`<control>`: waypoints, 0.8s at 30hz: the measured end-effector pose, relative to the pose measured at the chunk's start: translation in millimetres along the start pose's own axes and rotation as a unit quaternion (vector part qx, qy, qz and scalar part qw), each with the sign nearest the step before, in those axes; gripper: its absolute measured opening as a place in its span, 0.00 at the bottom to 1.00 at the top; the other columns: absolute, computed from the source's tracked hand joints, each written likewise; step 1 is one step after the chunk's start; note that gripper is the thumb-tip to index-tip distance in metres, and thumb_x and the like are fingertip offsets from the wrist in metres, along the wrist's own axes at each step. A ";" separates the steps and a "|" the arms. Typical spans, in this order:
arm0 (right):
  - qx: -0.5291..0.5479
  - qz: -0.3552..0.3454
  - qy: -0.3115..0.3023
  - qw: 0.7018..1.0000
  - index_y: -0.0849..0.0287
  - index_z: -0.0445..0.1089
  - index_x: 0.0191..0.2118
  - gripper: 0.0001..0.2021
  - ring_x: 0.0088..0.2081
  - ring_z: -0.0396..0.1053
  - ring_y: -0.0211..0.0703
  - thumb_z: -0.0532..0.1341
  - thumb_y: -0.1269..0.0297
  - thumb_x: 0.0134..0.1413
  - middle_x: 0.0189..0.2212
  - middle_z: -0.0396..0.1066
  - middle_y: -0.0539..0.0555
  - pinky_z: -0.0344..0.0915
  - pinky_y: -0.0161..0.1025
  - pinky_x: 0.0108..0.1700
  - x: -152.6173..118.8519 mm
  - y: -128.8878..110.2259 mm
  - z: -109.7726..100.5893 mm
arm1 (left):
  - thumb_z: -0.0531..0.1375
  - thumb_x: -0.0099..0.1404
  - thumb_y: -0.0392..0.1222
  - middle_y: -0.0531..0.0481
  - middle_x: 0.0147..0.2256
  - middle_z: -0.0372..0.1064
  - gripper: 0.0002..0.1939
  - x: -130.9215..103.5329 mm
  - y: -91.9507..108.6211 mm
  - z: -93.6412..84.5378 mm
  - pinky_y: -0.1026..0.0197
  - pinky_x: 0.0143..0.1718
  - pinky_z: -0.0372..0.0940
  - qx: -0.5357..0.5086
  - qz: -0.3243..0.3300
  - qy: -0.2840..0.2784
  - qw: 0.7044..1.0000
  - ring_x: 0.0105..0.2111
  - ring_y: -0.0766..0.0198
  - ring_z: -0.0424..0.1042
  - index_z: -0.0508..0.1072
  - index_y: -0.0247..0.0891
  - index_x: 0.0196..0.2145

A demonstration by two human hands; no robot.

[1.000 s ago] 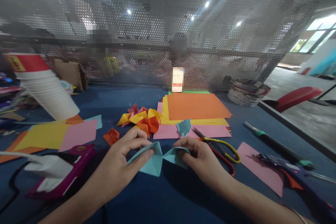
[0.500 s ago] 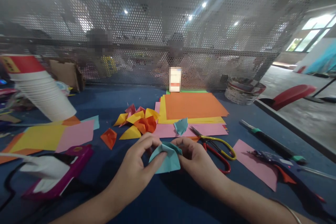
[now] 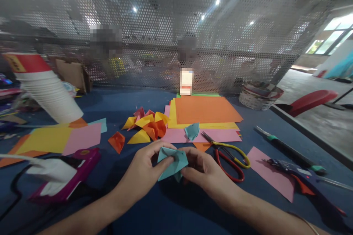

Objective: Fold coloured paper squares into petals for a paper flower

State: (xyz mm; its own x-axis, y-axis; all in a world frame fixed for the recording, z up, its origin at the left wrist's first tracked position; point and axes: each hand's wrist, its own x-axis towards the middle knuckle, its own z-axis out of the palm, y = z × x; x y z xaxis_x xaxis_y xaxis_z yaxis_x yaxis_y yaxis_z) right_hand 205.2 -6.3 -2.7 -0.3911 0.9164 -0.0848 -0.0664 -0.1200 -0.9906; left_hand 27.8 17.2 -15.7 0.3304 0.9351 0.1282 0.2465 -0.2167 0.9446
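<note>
A folded piece of teal paper is held between both hands, above the blue table. My left hand pinches its left side, the thumb lying across the front. At its right edge my right hand grips with thumb and fingers; some of those fingertips are hidden behind the paper. Just beyond the hands lies a second, small folded teal piece. Folded yellow and orange paper pieces form a pile to the left of it, and a single orange folded piece lies apart.
Scissors with red and yellow handles lie right of my right hand. Farther right are a pink sheet, a blue glue gun and a cutter-like tool. Stacked coloured sheets, paper cups and a purple power strip surround.
The teal paper has been turned in my hands; its curved upper edge now shows as an angular, folded face. The view has shifted slightly. Both hands keep hold.
</note>
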 end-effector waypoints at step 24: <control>-0.178 -0.052 -0.003 0.983 0.53 0.70 0.49 0.15 0.31 0.62 0.37 0.49 0.57 0.66 0.30 0.67 0.49 0.62 0.33 0.34 -6.7 1.1 -3.3 | 0.60 0.57 0.45 0.56 0.25 0.65 0.09 4.5 -1.9 -1.1 0.64 0.29 0.63 -0.049 -0.049 -0.029 0.997 0.26 0.65 0.67 0.67 0.38 0.32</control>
State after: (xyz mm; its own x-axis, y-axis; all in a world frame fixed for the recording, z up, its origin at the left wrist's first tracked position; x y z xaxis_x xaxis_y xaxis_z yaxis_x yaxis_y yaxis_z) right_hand 210.7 -11.3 -3.5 -0.4040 0.9146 0.0194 0.2189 0.1173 -0.9687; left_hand 27.9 22.1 -16.6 0.3617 0.9321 0.0194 0.1906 -0.0943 0.9771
